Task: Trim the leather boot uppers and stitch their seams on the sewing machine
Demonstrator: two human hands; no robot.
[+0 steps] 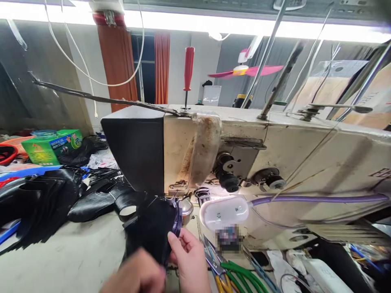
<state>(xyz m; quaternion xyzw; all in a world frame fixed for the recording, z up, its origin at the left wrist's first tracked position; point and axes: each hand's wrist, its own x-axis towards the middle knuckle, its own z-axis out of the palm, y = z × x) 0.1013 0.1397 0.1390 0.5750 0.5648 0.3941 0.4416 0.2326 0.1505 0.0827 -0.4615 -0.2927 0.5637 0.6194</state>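
A black leather shoe upper lies under the head of a sewing machine, with its right edge close to the rounded metal part below the head. My right hand pinches that edge between thumb and fingers. Closer to me, my left hand is over the lower part of the upper, smeared by motion. Its fingers look curled, but whether they grip the leather cannot be made out. The needle area is mostly hidden behind the leather and the machine's parts.
Stacked black leather pieces lie on the left of the table, near a green box. A white lamp hangs under the machine arm. Scissors and green-handled tools lie at right. A red screwdriver stands on top.
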